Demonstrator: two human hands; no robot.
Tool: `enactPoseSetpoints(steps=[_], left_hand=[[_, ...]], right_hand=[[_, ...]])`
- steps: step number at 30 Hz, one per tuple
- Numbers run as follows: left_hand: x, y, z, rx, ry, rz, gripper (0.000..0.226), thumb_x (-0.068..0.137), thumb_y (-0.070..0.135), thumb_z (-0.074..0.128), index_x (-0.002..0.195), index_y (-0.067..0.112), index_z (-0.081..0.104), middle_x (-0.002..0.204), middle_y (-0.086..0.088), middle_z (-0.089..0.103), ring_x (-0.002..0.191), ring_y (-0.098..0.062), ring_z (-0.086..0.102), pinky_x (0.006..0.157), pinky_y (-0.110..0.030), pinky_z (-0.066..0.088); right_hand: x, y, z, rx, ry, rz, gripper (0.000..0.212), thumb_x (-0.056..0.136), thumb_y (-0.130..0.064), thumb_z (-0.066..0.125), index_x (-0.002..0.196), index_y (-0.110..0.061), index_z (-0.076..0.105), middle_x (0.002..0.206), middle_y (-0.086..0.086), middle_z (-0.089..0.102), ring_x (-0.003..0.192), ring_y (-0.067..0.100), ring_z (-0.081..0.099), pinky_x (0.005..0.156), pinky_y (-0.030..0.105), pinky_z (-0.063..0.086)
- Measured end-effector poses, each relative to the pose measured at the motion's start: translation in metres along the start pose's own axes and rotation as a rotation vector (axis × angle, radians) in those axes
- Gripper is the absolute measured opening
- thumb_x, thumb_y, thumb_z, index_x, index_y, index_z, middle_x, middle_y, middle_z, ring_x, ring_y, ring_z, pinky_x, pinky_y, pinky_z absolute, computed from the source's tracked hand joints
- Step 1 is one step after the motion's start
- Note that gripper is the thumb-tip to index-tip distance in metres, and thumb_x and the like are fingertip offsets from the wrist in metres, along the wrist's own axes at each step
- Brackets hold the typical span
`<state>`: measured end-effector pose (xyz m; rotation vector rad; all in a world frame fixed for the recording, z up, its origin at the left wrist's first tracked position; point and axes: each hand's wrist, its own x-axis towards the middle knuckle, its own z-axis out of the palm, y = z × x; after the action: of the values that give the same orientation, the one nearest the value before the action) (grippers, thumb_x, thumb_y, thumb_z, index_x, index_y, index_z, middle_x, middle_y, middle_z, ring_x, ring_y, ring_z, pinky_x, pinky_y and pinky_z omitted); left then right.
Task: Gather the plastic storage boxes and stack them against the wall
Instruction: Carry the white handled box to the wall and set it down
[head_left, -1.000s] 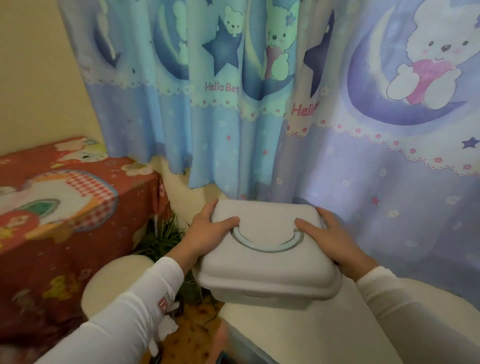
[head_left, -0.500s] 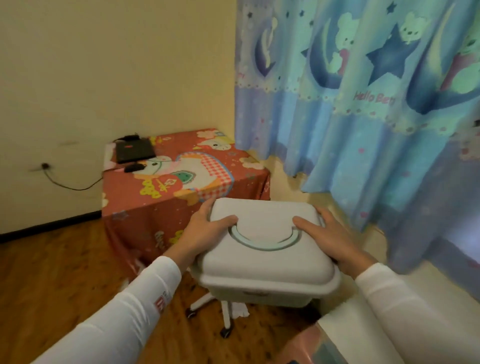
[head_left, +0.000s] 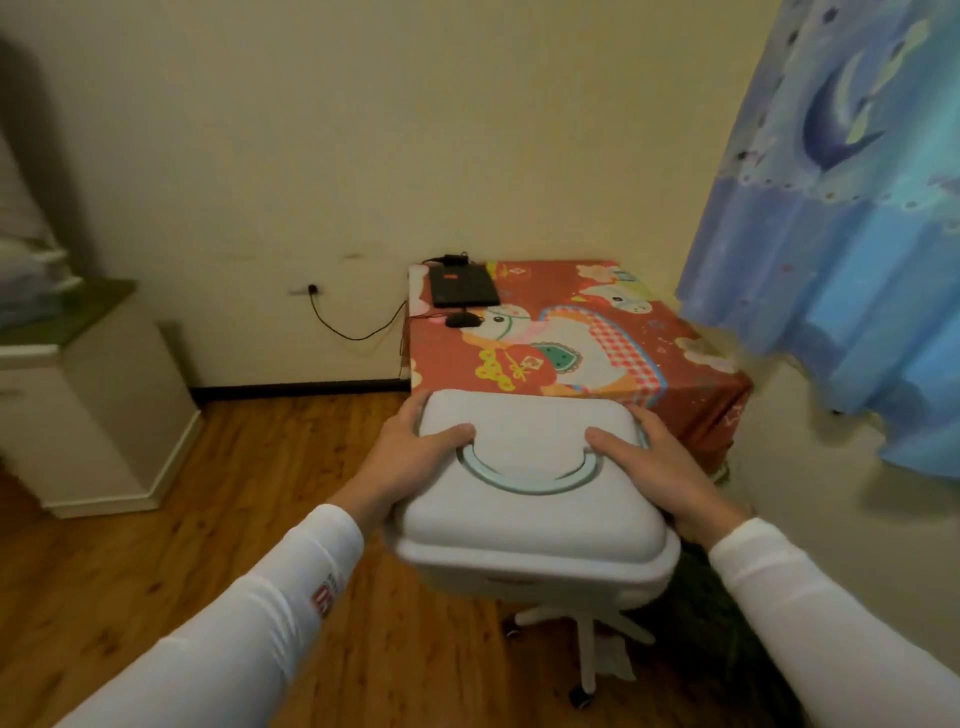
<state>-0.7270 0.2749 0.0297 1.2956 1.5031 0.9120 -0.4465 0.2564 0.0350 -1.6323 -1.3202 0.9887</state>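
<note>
I carry a pale grey plastic storage box (head_left: 530, 525) with a rounded lid and a light blue curved handle folded flat on top. It hangs in the air in front of me, above the wooden floor. My left hand (head_left: 410, 457) grips its left side with the thumb on the lid. My right hand (head_left: 654, 467) grips the right side the same way. The cream wall (head_left: 363, 156) stands ahead, beyond the box.
A low table under a red cartoon cloth (head_left: 566, 343) holds a black laptop (head_left: 462, 286) in the corner. A blue curtain (head_left: 841, 234) hangs at the right. A white cabinet (head_left: 93, 405) stands at the left. A white stool base (head_left: 587, 644) with casters sits below the box.
My view has swung left, from the curtain to the cream wall and the floor. The box has stayed in both hands with the same grip.
</note>
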Motion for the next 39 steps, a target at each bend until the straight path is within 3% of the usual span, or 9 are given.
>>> enactPoseSetpoints(steps=[3, 6, 12, 18, 23, 28, 32, 35, 39], left_hand=[[0.011, -0.010, -0.041, 0.026, 0.054, -0.020, 0.091, 0.071, 0.058, 0.071, 0.149, 0.043, 0.026, 0.135, 0.002, 0.045, 0.103, -0.019, 0.053, 0.078, -0.037, 0.049], [0.022, -0.024, -0.088, 0.051, 0.106, -0.039, 0.089, 0.074, 0.058, 0.069, 0.150, 0.043, 0.024, 0.147, -0.003, 0.041, 0.102, -0.019, 0.050, 0.066, -0.031, 0.045], [0.033, -0.047, -0.164, 0.037, 0.183, -0.058, 0.082, 0.082, 0.051, 0.068, 0.151, 0.038, 0.027, 0.151, -0.006, 0.038, 0.121, -0.029, 0.050, 0.095, -0.046, 0.048], [0.037, -0.061, -0.223, 0.004, 0.246, -0.097, 0.078, 0.085, 0.046, 0.067, 0.151, 0.035, 0.027, 0.149, -0.008, 0.040, 0.122, -0.031, 0.051, 0.099, -0.051, 0.048], [0.053, -0.077, -0.263, -0.002, 0.287, -0.125, 0.079, 0.085, 0.049, 0.066, 0.151, 0.036, 0.026, 0.148, -0.007, 0.042, 0.119, -0.030, 0.053, 0.098, -0.050, 0.048], [0.087, -0.094, -0.300, -0.005, 0.341, -0.131, 0.078, 0.083, 0.053, 0.066, 0.149, 0.040, 0.028, 0.146, -0.004, 0.043, 0.102, -0.018, 0.054, 0.075, -0.032, 0.045], [0.128, -0.101, -0.330, -0.002, 0.370, -0.146, 0.080, 0.081, 0.055, 0.067, 0.149, 0.041, 0.027, 0.145, -0.004, 0.044, 0.109, -0.023, 0.053, 0.084, -0.039, 0.047], [0.173, -0.102, -0.356, 0.027, 0.401, -0.148, 0.078, 0.082, 0.055, 0.066, 0.149, 0.039, 0.028, 0.145, -0.005, 0.046, 0.113, -0.024, 0.053, 0.095, -0.041, 0.047], [0.227, -0.099, -0.387, 0.048, 0.405, -0.158, 0.078, 0.084, 0.056, 0.064, 0.150, 0.039, 0.026, 0.148, -0.006, 0.044, 0.119, -0.028, 0.052, 0.101, -0.046, 0.045]], right_hand=[[0.015, -0.018, 0.043, -0.003, -0.028, -0.021, 0.074, 0.073, -0.056, 0.072, 0.137, -0.035, 0.042, 0.141, -0.002, 0.045, 0.116, 0.019, 0.051, 0.092, 0.041, 0.046], [0.029, -0.039, 0.091, -0.032, -0.069, -0.027, 0.082, 0.073, -0.057, 0.072, 0.143, -0.033, 0.037, 0.145, 0.000, 0.044, 0.124, 0.023, 0.047, 0.102, 0.046, 0.041], [0.051, -0.074, 0.173, -0.030, -0.156, -0.064, 0.075, 0.075, -0.055, 0.071, 0.139, -0.032, 0.040, 0.137, 0.001, 0.048, 0.113, 0.023, 0.053, 0.091, 0.041, 0.047], [0.074, -0.099, 0.240, -0.041, -0.250, -0.072, 0.061, 0.075, -0.056, 0.070, 0.125, -0.040, 0.040, 0.109, -0.012, 0.052, 0.089, 0.005, 0.054, 0.061, 0.026, 0.044], [0.099, -0.113, 0.287, -0.056, -0.316, -0.098, 0.074, 0.073, -0.058, 0.071, 0.136, -0.033, 0.042, 0.129, -0.001, 0.053, 0.103, 0.019, 0.059, 0.082, 0.042, 0.053], [0.136, -0.126, 0.335, -0.018, -0.379, -0.093, 0.079, 0.073, -0.056, 0.072, 0.140, -0.032, 0.039, 0.131, 0.000, 0.052, 0.107, 0.022, 0.058, 0.086, 0.044, 0.052], [0.178, -0.141, 0.374, -0.026, -0.410, -0.128, 0.067, 0.073, -0.056, 0.071, 0.130, -0.036, 0.044, 0.122, -0.005, 0.055, 0.100, 0.014, 0.058, 0.078, 0.035, 0.049], [0.221, -0.155, 0.406, 0.001, -0.433, -0.143, 0.043, 0.073, -0.056, 0.071, 0.108, -0.056, 0.046, 0.114, -0.011, 0.054, 0.096, 0.008, 0.056, 0.079, 0.035, 0.048], [0.274, -0.174, 0.441, -0.028, -0.415, -0.151, 0.071, 0.071, -0.058, 0.072, 0.134, -0.039, 0.044, 0.129, -0.006, 0.050, 0.112, 0.018, 0.054, 0.095, 0.042, 0.046]])
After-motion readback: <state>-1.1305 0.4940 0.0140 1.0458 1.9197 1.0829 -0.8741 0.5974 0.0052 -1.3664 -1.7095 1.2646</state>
